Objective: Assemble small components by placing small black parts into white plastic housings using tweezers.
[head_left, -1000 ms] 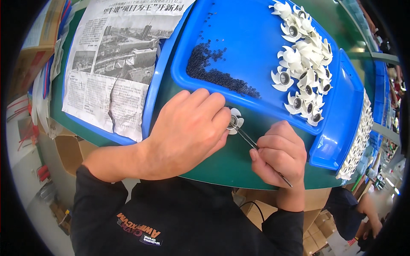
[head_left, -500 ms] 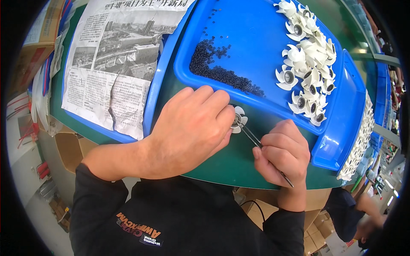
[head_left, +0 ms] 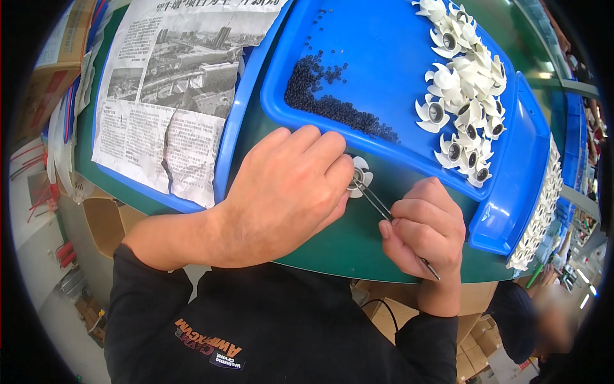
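Observation:
Between my hands, just in front of the blue tray point(head_left: 409, 161), is a small white fan impeller point(head_left: 362, 176). My left hand point(head_left: 294, 182) is closed around its left side, covering part of it. My right hand point(head_left: 427, 230) grips metal tweezers point(head_left: 378, 206), whose tips meet the impeller's round hub. Whether a ring sits in the tips is too small to tell. Small black rings point(head_left: 339, 114) lie piled along the tray's near left side, with a few scattered farther up. Several white impellers point(head_left: 470, 89) fill the tray's right side.
A second blue tray point(head_left: 235, 128) on the left is covered by torn newspaper point(head_left: 137, 128). Right of the main tray stands another blue tray point(head_left: 492, 224), beside many more white impellers point(head_left: 534, 224). The table point(head_left: 332, 246) is green. A person point(head_left: 521, 320) is at the lower right.
My hands keep the same hold on the impeller and tweezers, with hardly any movement. The person at the lower right has shifted position.

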Demonstrator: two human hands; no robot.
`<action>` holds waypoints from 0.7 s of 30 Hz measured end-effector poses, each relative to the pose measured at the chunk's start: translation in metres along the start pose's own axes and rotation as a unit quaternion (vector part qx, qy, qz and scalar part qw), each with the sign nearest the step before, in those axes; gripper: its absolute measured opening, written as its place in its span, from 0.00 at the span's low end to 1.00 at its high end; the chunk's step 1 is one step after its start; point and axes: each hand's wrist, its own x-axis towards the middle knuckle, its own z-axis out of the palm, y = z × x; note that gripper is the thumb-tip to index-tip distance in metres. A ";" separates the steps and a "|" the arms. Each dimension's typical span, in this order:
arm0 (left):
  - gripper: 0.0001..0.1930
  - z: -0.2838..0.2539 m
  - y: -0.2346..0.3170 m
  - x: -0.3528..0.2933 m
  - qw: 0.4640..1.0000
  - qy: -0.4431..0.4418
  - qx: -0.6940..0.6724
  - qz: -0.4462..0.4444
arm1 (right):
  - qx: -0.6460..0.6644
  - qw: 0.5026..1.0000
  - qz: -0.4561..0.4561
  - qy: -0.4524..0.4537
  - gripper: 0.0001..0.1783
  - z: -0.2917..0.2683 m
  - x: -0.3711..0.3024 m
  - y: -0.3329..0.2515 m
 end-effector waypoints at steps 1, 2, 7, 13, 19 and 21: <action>0.16 0.000 0.000 0.000 1.000 0.000 0.000 0.000 | 0.002 1.000 -0.010 -0.006 0.17 -0.001 -0.001 0.001; 0.16 0.000 0.000 0.000 1.000 0.000 0.000 0.000 | 0.004 1.000 -0.021 -0.012 0.15 -0.001 -0.002 0.002; 0.17 0.001 0.000 0.000 1.000 -0.002 -0.001 0.001 | -0.015 1.000 -0.015 -0.018 0.16 0.000 0.000 0.000; 0.17 0.000 0.001 0.001 1.000 -0.007 -0.003 -0.001 | -0.033 0.999 -0.012 -0.026 0.17 0.003 0.000 0.000; 0.17 0.001 0.000 0.000 1.000 0.000 -0.006 -0.003 | -0.026 1.000 -0.005 -0.016 0.16 -0.002 -0.001 -0.003; 0.16 0.001 0.000 0.000 1.000 0.002 -0.004 0.000 | -0.019 1.000 -0.012 -0.013 0.15 -0.002 -0.001 -0.003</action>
